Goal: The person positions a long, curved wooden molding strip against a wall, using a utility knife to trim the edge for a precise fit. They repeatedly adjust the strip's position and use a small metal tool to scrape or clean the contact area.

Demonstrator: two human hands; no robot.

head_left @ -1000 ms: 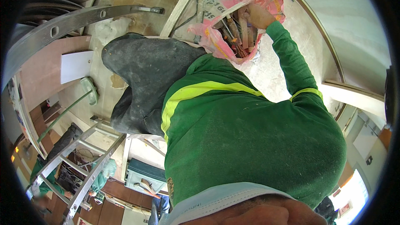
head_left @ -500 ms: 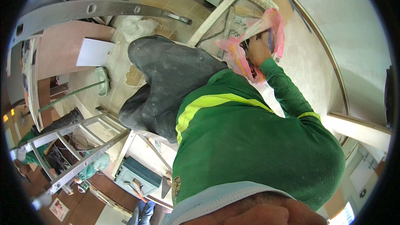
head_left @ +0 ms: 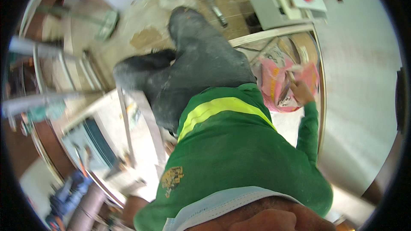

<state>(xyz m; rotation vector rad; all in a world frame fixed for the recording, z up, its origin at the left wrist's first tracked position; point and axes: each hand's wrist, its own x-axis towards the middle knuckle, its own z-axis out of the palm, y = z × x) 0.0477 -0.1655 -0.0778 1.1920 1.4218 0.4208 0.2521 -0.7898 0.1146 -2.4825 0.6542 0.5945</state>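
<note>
My right hand (head_left: 302, 92) reaches into the mouth of a pink plastic bag (head_left: 270, 86) on the pale board to my right. Its fingers are closed around something slim that blur keeps me from naming. Dark and pale items show inside the bag, too unclear to tell apart. Beside the bag's far side lies a round tan piece (head_left: 307, 45). At the lower left, what looks like my left hand or wrist (head_left: 133, 208) comes out beyond the green shirt, its fingers not discernible.
To the left lie a teal toolbox (head_left: 99, 141) and a hammer (head_left: 80, 157) on top of it. A metal ladder (head_left: 47, 96) stands farther left. A green dustpan (head_left: 107, 25) rests on the floor. A white cabinet (head_left: 263, 2) stands beyond the frame of the board.
My view has turned, bringing the toolbox side and the white cabinet more into sight. My right hand stays at the bag, now nearer its right edge, and the bag's mouth has opened wider.
</note>
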